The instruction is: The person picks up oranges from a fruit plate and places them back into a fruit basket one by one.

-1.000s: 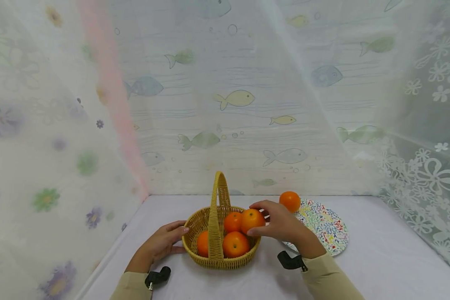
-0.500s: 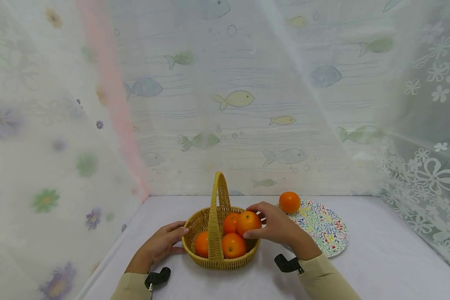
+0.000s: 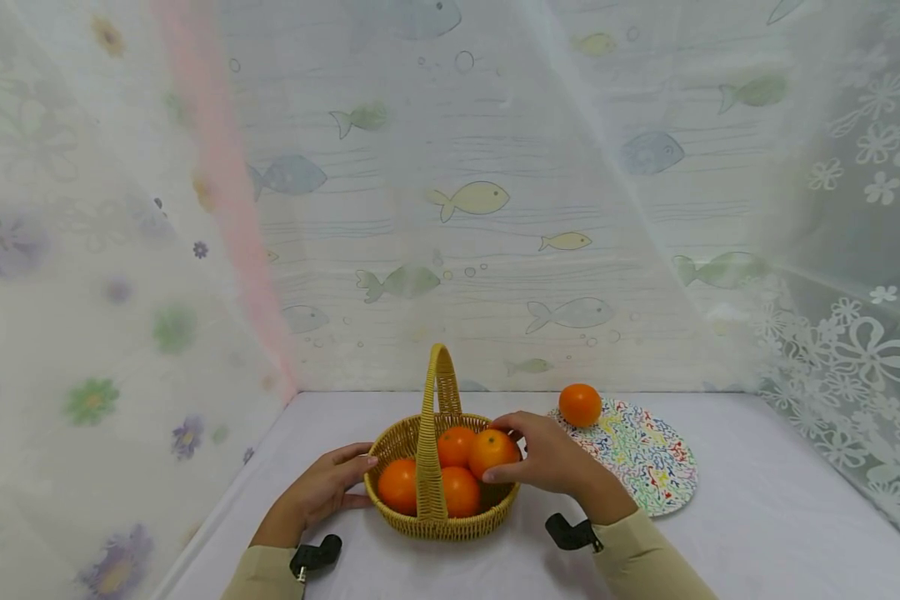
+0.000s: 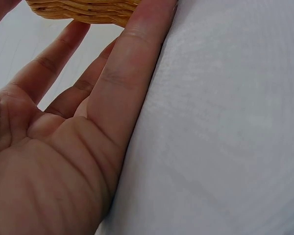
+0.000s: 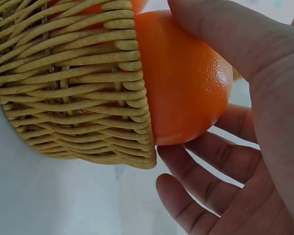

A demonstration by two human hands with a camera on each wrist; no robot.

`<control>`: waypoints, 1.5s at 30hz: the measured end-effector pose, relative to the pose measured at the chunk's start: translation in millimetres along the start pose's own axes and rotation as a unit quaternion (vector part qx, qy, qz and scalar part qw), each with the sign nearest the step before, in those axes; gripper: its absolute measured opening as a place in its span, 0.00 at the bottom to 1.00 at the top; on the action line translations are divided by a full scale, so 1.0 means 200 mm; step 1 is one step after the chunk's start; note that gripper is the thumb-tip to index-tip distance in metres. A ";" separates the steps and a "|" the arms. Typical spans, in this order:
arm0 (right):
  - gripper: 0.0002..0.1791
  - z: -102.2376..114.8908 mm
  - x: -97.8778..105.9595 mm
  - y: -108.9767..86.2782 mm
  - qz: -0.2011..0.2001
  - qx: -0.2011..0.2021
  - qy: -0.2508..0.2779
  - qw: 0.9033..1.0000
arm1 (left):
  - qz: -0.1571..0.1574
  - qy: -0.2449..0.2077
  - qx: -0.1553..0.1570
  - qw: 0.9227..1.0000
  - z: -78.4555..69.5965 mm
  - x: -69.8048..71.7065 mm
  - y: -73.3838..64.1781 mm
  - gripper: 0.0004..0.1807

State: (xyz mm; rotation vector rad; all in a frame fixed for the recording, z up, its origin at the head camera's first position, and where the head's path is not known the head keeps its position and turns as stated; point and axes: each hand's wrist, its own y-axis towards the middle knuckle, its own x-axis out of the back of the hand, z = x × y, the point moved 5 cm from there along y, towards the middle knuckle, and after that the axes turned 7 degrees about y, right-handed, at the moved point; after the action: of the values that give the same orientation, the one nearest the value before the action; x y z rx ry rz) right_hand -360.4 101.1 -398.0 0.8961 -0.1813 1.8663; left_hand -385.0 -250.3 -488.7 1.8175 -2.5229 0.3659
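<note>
A yellow wicker basket (image 3: 468, 527) with a tall handle stands on the white-covered table, holding several oranges. My left hand (image 3: 322, 490) rests against its left side, fingers fairly straight and touching the weave; in the left wrist view the hand's (image 4: 63, 137) lower edge lies along the table. At the basket's right rim my right hand (image 3: 551, 454) grips an orange (image 3: 492, 454) between thumb and fingers. In the right wrist view that orange (image 5: 181, 83) sits at the rim, partly behind the wicker. Other oranges inside are an orange (image 3: 457, 492) in front and an orange (image 3: 398, 486) left of the handle.
To the right lies a round plate (image 3: 648, 454) with a multicoloured pattern. One more orange (image 3: 580, 405) sits at its far left edge. A fish-patterned curtain (image 3: 480, 275) hangs behind the table.
My right hand has moved left and slightly down with its orange, into the basket. The oranges inside have shifted left. My left hand has stayed in place.
</note>
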 end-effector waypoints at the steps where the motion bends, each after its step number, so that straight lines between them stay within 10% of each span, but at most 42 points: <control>1: 0.39 0.00 0.00 0.00 0.000 0.002 -0.007 1.000 | 0.000 0.001 0.000 1.000 0.00 0.00 0.00 0.37; 45: 0.37 -0.01 -0.10 0.02 0.012 0.002 -0.074 0.997 | 0.002 0.000 -0.003 1.000 -0.01 -0.01 -0.01 0.37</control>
State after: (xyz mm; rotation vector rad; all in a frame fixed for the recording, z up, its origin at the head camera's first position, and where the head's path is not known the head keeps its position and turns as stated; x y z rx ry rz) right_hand -360.1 85.9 -412.1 1.0400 -0.2816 1.8231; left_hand -383.0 -249.6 -487.3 1.8108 -2.5250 0.3577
